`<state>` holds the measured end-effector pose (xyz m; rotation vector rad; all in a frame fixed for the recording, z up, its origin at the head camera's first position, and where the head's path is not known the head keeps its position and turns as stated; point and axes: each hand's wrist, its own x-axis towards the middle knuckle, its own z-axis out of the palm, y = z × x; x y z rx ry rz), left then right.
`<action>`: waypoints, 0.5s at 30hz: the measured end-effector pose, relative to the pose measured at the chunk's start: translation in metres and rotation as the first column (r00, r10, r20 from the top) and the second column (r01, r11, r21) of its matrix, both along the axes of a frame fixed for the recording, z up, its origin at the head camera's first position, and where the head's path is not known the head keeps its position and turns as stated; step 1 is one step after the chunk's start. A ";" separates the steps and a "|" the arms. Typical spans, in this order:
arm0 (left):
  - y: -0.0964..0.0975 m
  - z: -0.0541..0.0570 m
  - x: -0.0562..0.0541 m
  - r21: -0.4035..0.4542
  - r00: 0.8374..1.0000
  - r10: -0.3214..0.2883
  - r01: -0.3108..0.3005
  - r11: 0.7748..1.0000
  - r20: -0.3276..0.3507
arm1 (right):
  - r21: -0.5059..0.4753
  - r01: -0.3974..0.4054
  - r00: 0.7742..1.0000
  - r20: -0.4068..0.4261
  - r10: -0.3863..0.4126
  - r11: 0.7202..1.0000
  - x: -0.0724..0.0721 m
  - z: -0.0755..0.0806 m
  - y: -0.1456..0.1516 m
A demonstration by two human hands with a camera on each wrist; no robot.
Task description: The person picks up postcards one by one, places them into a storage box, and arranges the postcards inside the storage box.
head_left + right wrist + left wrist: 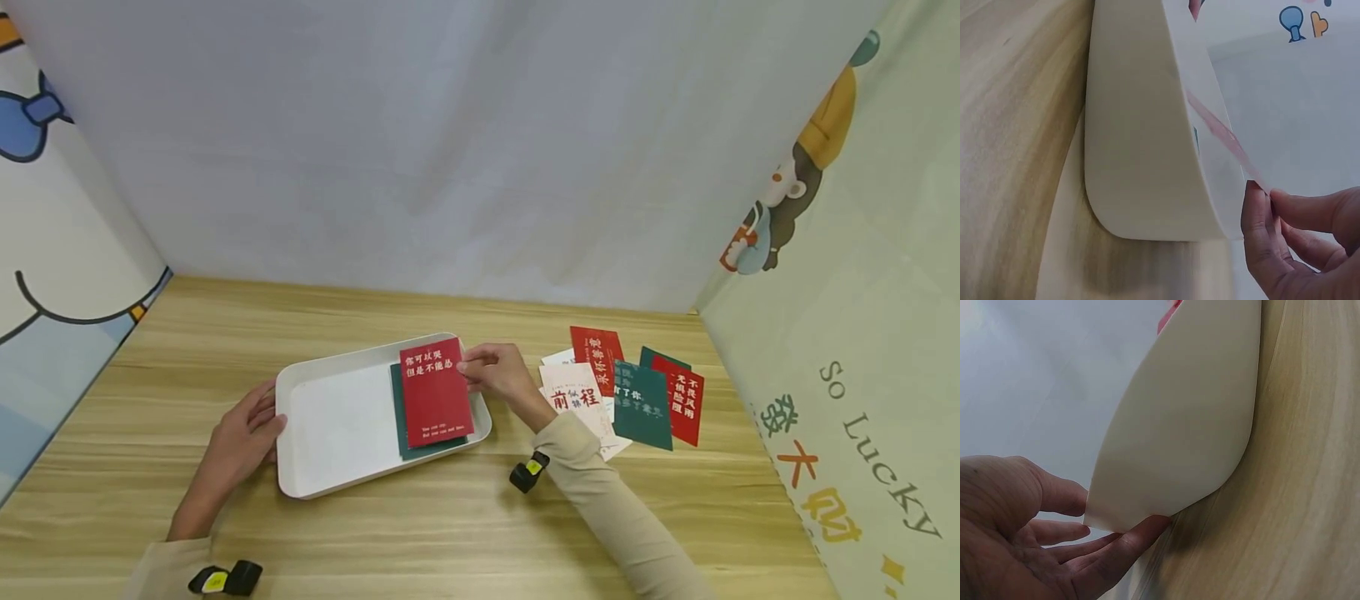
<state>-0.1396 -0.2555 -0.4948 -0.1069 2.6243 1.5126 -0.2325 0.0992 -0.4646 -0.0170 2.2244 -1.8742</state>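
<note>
A white tray (pixel 341 425) with rounded corners lies on the wooden table. My left hand (pixel 243 435) grips its left end, and the left wrist view shows the thumb at the rim with fingers (pixel 1141 540) against the outer wall. Between thumb and fingers, my right hand (pixel 501 373) pinches the right edge of a red card (pixel 437 400) with white Chinese lettering. The right wrist view shows this card (pixel 1225 134) almost edge-on, tilted over the tray's rim. Beneath it a green card (pixel 401 421) lies in the tray's right part, mostly hidden.
Right of the tray, loose cards overlap on the table: a green card (pixel 642 406), a red card (pixel 596 354), a white card (pixel 570 387) and others. A pale curtain (pixel 420 167) hangs behind the table, with printed cloths (pixel 862 333) at the sides.
</note>
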 end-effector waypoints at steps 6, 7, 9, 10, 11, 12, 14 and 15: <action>0.000 0.000 0.000 -0.010 1.000 0.001 -0.001 1.000 -0.005 | 0.124 0.025 0.999 -0.047 -0.019 0.992 0.001 0.002 -0.007; -0.001 -0.001 0.000 -0.013 1.000 0.001 -0.001 1.000 -0.007 | 0.147 0.025 0.998 -0.054 -0.017 0.989 0.001 0.002 -0.007; -0.001 -0.001 0.000 -0.012 1.000 0.000 0.000 1.000 -0.008 | 0.190 0.020 0.998 -0.067 -0.007 0.982 0.002 0.003 -0.008; -0.001 -0.001 0.000 -0.011 1.000 -0.001 0.001 1.000 -0.007 | 0.205 0.014 0.998 -0.069 0.000 0.979 0.003 0.004 -0.008; -0.001 -0.001 0.000 -0.012 1.000 -0.001 0.001 1.000 -0.009 | 0.222 0.007 0.997 -0.075 0.010 0.975 0.003 0.004 -0.008; -0.001 -0.002 0.000 -0.014 1.000 -0.001 0.001 1.000 -0.010 | 0.234 -0.001 0.996 -0.081 0.021 0.972 0.004 0.005 -0.008; -0.001 -0.002 -0.001 -0.011 1.000 -0.003 0.003 1.000 -0.015 | 0.249 -0.012 0.996 -0.085 0.034 0.968 0.005 0.006 -0.008; -0.001 -0.002 -0.001 -0.013 1.000 -0.003 0.003 1.000 -0.019 | 0.252 -0.016 0.996 -0.082 0.038 0.968 0.006 0.006 -0.009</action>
